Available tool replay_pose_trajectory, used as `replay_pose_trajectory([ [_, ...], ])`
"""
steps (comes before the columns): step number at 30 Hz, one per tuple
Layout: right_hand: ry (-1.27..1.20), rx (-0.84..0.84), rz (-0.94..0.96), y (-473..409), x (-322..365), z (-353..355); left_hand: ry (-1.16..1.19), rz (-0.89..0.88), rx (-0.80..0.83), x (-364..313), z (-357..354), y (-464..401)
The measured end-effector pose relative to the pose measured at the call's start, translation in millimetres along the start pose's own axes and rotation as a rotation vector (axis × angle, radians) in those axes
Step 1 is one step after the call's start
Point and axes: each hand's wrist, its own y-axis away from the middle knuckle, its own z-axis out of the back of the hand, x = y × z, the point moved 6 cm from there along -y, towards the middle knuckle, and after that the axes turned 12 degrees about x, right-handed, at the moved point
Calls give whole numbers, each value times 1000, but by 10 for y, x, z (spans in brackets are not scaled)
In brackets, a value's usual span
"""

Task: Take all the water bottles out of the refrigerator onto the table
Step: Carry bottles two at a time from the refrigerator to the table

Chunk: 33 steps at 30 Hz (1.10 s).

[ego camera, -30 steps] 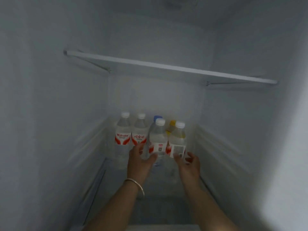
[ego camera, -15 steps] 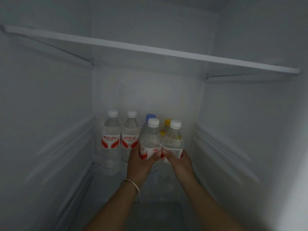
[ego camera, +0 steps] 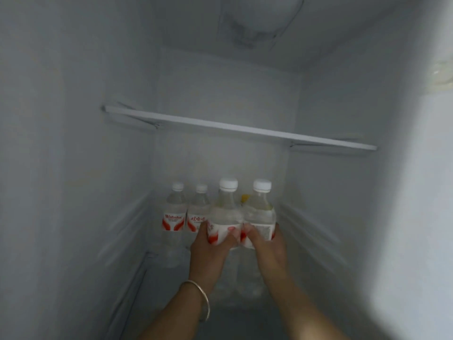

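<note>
I have a bottle in each hand inside the refrigerator (ego camera: 73,168), and my job now is to bring both out cleanly. I judge the best way is to draw them straight back toward me, upright and level, staying below the shelf (ego camera: 240,128) overhead and away from the side walls. The two front bottles sit just beside each other, nearly touching, so I want to move both hands together and avoid knocking one against the other.

My left hand (ego camera: 208,249) is curled round the label band of the left front bottle (ego camera: 225,217), thumb on the near face and fingers wrapped behind. My right hand (ego camera: 266,244) grips the right front bottle (ego camera: 261,214) the same way at its label. Both grips sit low on the body, which I think is steady enough, though a chilled bottle may be slick, so I would squeeze firmly.

Behind them, two more bottles (ego camera: 186,217) stand upright at the back left of the compartment, and a yellow cap (ego camera: 245,198) peeks between the held pair, so at least one more is hidden there. The table is out of view, so I cannot tell where I will set these down
</note>
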Motion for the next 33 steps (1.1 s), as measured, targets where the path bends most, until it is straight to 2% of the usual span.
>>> replay_pose_trajectory([
  [3, 63, -28, 4, 417, 285, 77, 69, -30, 60, -280, -107, 351],
  [15, 290, -483, -35, 2974, 1379, 741, 127, 112, 459, -966, -784, 2374],
  [24, 338, -769, -26, 4865, 2285, 1606, 196, 56, 810, -1674, -1907, 3928],
  [33, 426, -987, -92, 6824, 2886, 2907, 221, 126, 983, -2073, -3337, 5792],
])
